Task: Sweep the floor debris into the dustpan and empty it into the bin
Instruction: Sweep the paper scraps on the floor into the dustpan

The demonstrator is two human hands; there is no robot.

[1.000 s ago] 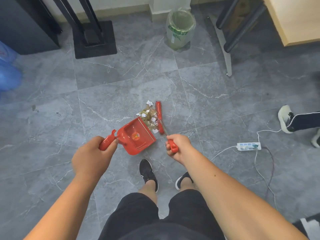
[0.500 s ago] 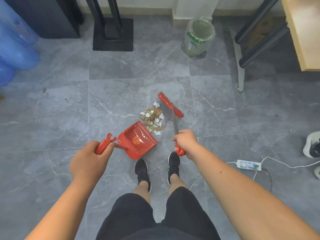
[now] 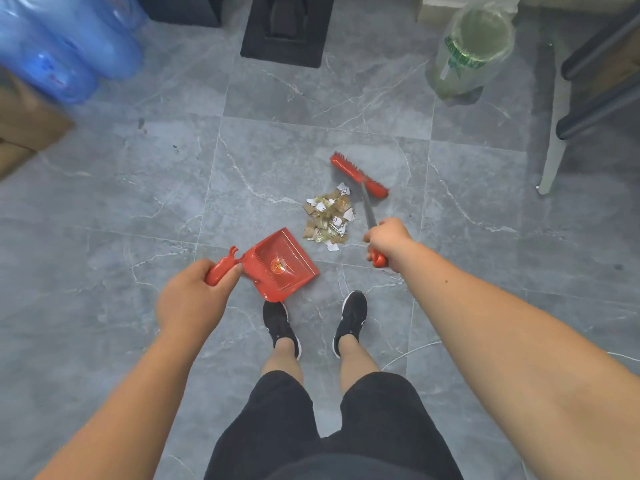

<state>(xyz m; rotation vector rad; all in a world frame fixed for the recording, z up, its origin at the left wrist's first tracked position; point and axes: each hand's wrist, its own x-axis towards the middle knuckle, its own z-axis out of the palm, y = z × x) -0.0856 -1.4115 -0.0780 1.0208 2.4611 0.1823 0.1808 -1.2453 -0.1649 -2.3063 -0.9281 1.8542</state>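
Observation:
My left hand [image 3: 194, 296] grips the handle of a red dustpan [image 3: 282, 265], which lies on the grey tile floor with its open mouth toward a small pile of torn paper debris [image 3: 329, 218]. A narrow gap separates pan and pile. In my right hand [image 3: 386, 239] is the handle of a red brush [image 3: 358, 174], whose head sits on the floor just beyond the pile, to its upper right. A bin [image 3: 472, 50] lined with a clear bag stands at the far right.
Blue water bottles [image 3: 65, 46] and a cardboard box [image 3: 24, 129] are at the far left. A black stand base [image 3: 287, 29] is at the top middle, and table legs [image 3: 554, 109] are at the right. My feet in black shoes [image 3: 280, 323] stand just behind the dustpan.
The brush head has lifted away from beside the pile and swung to its far side. The dustpan has drawn back a little from the debris. The view has shifted left.

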